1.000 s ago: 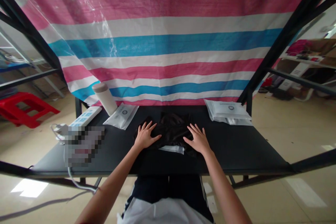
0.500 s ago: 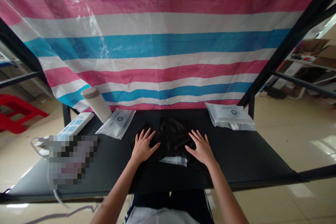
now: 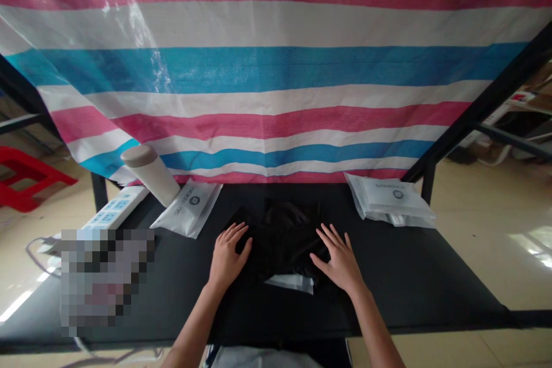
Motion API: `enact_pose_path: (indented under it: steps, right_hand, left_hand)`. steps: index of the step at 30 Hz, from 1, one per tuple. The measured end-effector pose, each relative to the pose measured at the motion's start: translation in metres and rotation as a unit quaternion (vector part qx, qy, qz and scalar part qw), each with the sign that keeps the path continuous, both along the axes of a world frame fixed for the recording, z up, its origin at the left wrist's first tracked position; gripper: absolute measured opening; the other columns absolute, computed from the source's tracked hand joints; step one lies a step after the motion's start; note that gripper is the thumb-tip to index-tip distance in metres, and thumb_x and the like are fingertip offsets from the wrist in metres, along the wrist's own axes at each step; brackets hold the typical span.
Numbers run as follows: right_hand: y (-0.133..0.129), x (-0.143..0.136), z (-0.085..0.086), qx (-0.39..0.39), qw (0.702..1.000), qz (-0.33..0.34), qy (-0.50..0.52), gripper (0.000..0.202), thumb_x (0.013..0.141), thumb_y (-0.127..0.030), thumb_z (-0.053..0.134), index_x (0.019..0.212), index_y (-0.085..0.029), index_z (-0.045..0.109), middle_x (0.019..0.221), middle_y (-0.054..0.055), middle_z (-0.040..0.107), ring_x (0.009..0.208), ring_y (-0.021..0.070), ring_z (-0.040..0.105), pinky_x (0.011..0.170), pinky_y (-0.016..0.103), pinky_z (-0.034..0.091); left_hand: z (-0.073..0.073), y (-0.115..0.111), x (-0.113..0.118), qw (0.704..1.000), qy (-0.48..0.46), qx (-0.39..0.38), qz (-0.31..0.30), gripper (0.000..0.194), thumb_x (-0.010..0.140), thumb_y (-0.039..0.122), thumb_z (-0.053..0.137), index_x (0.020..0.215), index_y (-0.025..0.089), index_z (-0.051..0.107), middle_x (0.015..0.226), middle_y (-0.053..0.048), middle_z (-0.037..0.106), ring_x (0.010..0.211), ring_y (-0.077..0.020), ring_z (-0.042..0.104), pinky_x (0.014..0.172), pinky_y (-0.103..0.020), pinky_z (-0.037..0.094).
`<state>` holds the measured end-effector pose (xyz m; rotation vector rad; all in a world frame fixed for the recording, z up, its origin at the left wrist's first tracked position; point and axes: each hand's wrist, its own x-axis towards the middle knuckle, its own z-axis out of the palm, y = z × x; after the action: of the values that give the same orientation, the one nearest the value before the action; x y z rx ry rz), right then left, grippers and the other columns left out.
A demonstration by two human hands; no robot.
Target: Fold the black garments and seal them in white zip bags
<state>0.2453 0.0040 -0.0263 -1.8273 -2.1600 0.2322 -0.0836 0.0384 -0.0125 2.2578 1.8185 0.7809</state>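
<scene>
A crumpled black cloth garment (image 3: pixel 287 236) lies on the black table in front of me; its exact kind I cannot make out. On its left side rests my left hand (image 3: pixel 228 254), fingers stretched out and palm down. My right hand (image 3: pixel 339 256) lies on the garment's right side with its fingers spread. Neither hand grips anything. From under the garment's near edge pokes a white plastic bag (image 3: pixel 291 283), mostly hidden by the cloth.
A frosted printed bag (image 3: pixel 188 207) lies at the back left beside a white bottle (image 3: pixel 152 175) and a power strip (image 3: pixel 116 207). More printed bags (image 3: pixel 390 198) are piled at the back right. A striped tarp (image 3: pixel 263 69) hangs behind the table (image 3: pixel 414 293).
The camera view has shifted closer to the table. My left hand's fingers have drawn nearer together and it sits slightly further left on the garment. The garment has hardly changed shape.
</scene>
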Motion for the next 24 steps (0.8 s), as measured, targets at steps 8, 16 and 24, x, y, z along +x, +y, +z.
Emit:
enact_pose_path:
  steps: [8,16,24]
  right_hand:
    - [0.0,0.0,0.002,-0.008,1.0,-0.002,-0.002,0.065,0.089,-0.054,0.046,0.146,-0.024,0.039,0.155,0.006,0.034,0.145,0.0301,0.025,0.116,0.059,0.017]
    - [-0.001,0.0,0.001,-0.002,1.0,-0.005,0.012,0.066,0.088,-0.054,0.048,0.146,-0.025,0.039,0.154,0.007,0.036,0.144,0.0312,0.026,0.116,0.06,0.016]
    - [0.0,0.004,-0.005,0.023,0.998,-0.021,0.053,0.066,0.092,-0.052,0.045,0.151,-0.026,0.028,0.155,0.009,0.033,0.143,0.029,0.03,0.115,0.057,0.021]
  left_hand:
    - [0.002,-0.032,-0.037,0.982,-0.026,0.016,0.186,0.041,0.091,0.049,0.046,0.118,0.019,0.056,0.095,-0.006,0.063,0.085,-0.0228,0.063,0.075,-0.033,0.052]
    - [0.0,-0.037,-0.04,0.981,0.105,-0.049,0.156,0.039,0.093,0.051,0.036,0.097,0.019,0.059,0.092,-0.009,0.063,0.091,-0.0279,0.06,0.077,-0.037,0.05]
    - [0.043,-0.001,-0.012,0.968,-0.236,-0.033,0.073,0.033,0.092,0.049,0.046,0.097,0.018,0.056,0.08,-0.002,0.061,0.074,-0.0171,0.059,0.068,-0.026,0.049]
